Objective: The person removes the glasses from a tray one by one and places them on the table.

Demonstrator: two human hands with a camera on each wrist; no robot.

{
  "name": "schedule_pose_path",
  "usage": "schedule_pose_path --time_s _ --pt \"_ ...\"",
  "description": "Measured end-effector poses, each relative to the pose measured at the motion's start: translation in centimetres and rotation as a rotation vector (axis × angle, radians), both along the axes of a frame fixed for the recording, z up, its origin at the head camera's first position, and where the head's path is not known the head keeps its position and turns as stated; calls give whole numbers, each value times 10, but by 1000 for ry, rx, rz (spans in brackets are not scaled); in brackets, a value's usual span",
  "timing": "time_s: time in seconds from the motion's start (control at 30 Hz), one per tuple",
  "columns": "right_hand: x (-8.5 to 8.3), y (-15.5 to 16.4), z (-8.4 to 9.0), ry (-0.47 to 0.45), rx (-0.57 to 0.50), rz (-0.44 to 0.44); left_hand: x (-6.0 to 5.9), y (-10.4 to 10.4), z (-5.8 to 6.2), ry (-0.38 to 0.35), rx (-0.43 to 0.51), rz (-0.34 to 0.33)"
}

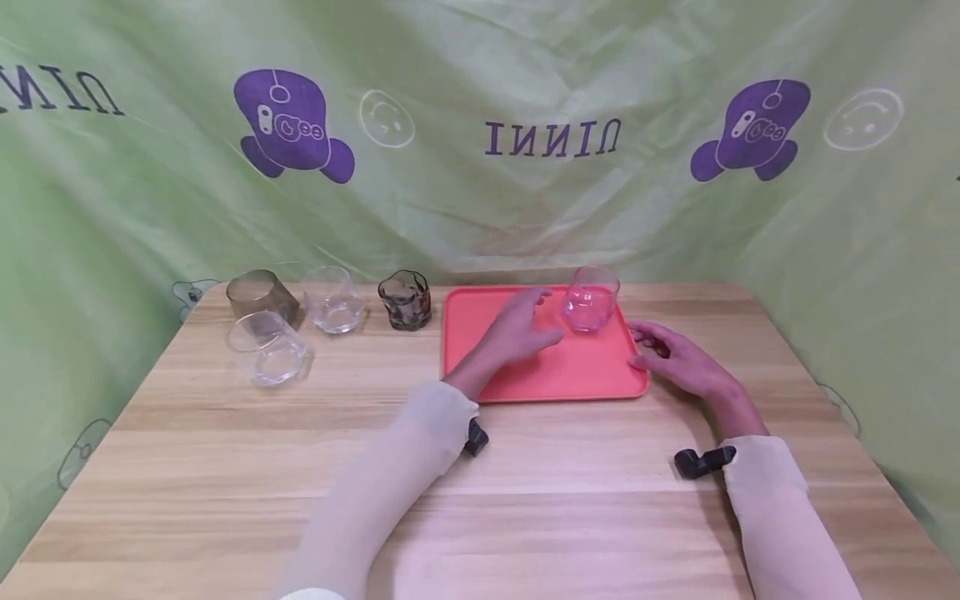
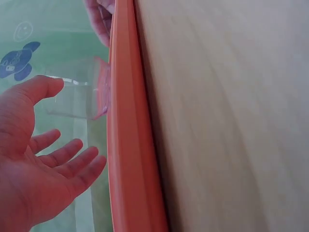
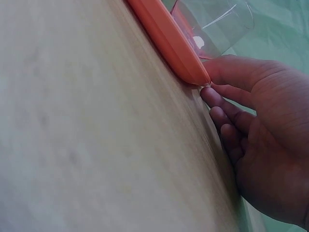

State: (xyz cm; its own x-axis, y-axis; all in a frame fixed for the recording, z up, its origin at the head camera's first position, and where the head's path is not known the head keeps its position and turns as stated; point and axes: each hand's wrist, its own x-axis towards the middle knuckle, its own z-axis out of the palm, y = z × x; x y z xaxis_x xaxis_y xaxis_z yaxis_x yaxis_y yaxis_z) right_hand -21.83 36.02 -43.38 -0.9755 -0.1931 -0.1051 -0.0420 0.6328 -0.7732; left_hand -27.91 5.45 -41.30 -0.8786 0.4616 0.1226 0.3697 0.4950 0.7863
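A clear glass [image 1: 590, 300] stands upright at the back right of the red tray [image 1: 570, 379]. My left hand [image 1: 517, 329] is over the tray, left of the glass. Its fingers and thumb are spread apart with nothing between them, as the left wrist view also shows that hand [image 2: 43, 154]. At the tray's right edge, my right hand [image 1: 686, 358] pinches the rim. In the right wrist view the thumb [image 3: 236, 70] lies along the upper side of the rim, while other fingertips [image 3: 212, 96] meet its edge from below.
Left of the tray stands a dark wavy glass [image 1: 405, 302]. Farther left are a clear glass [image 1: 334, 304], a smoky brown glass [image 1: 258, 292] and another clear glass [image 1: 273, 354]. A green printed cloth [image 1: 450, 208] hangs behind the wooden table [image 1: 562, 500].
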Motion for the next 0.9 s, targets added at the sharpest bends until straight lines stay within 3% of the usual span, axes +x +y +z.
schedule_pose_path --time_s 0.23,0.53,0.9 --pt "2 0 0 -9 7 -1 -8 26 -1 -15 45 20" --pt "1 2 2 2 16 4 -9 53 -2 -58 146 56" --pt "2 0 3 13 24 23 -12 67 -8 -75 193 90"
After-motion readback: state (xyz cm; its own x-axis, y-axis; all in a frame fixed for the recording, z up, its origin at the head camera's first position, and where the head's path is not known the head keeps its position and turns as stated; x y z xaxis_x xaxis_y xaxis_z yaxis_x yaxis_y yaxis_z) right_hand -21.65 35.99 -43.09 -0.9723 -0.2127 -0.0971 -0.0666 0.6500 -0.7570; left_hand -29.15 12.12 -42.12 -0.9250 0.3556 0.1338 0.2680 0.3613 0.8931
